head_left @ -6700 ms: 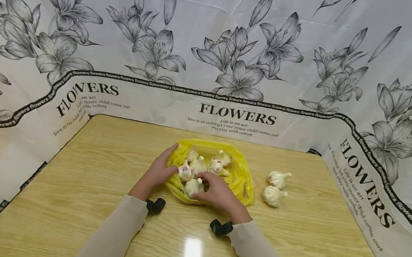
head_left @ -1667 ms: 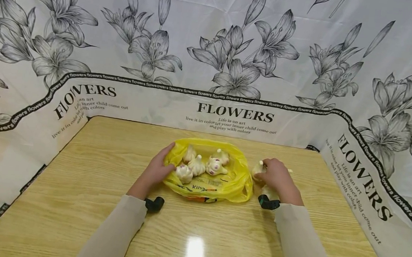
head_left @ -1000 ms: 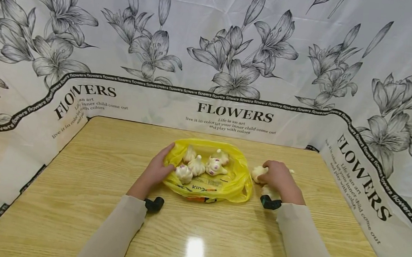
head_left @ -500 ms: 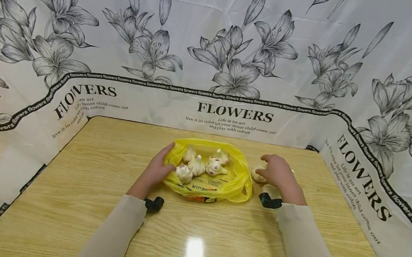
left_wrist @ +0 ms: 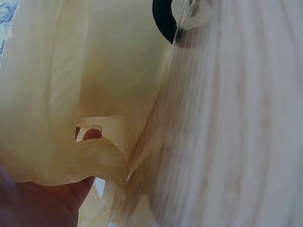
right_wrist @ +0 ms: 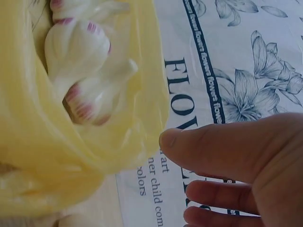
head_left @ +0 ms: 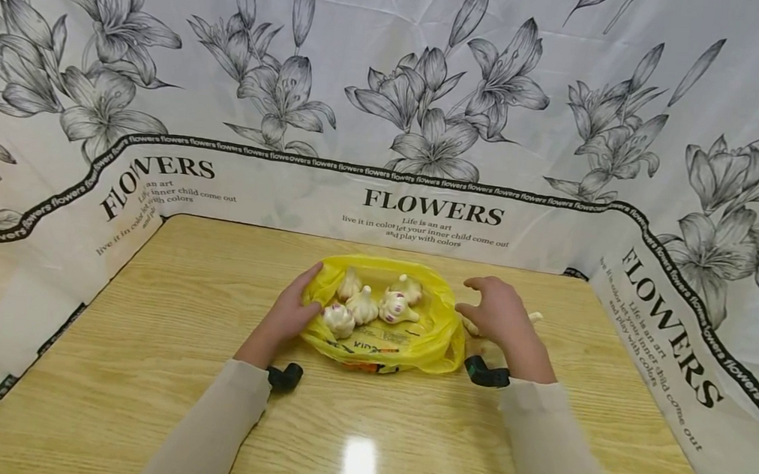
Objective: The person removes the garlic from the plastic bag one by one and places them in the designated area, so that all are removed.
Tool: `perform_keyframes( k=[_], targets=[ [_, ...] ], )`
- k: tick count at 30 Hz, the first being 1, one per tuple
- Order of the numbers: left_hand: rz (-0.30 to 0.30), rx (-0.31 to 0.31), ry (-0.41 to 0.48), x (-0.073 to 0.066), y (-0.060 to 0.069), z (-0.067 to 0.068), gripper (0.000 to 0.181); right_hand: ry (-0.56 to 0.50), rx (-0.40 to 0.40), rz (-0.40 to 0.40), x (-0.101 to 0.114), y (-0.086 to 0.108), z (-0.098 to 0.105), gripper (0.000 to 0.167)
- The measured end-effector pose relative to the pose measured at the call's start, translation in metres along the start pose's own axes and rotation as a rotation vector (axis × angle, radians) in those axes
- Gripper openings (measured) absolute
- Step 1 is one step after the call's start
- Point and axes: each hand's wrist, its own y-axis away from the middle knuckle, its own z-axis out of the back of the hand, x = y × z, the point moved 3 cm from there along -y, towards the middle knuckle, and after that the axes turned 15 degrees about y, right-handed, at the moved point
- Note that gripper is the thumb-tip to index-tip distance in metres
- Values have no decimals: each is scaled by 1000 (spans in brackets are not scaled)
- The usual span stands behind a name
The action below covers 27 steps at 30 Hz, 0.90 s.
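Note:
A yellow plastic bag (head_left: 434,349) lies with its mouth spread wide on the table, several garlic bulbs (head_left: 363,307) inside it. My left hand (head_left: 286,310) grips the bag's left rim; in the left wrist view the thin plastic (left_wrist: 118,61) covers much of that hand (left_wrist: 45,203). Just off the bag's right side, my right hand (head_left: 502,319) is empty, its thumb and fingers apart. The right wrist view shows its thumb (right_wrist: 203,146) near the bag, with purple-streaked bulbs (right_wrist: 78,49) within. Partly hidden behind the right hand, a loose bulb (head_left: 470,326) and a stem (head_left: 535,317) show on the table.
The wooden table (head_left: 351,408) reaches back to a white cloth wall (head_left: 288,199) printed with flowers and lettering. Cloth also closes in the left and right sides. A dark camera sits on each wrist.
My right hand went from a bulb in the bag's front to the table at right, set a bulb down, let go, and moved back left toward the bag. My left hand stays on the rim.

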Motion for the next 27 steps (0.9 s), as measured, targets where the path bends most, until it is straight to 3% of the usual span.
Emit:
perform_keyframes(
  k=[18,27],
  targets=[
    [15,1,-7,-3,1,-1,84,-77,-160,71,36,-5,-12,50],
    [30,1,-1,-4,0,-2,86,-184,-104,80,50,-9,-29,52]
  ],
)
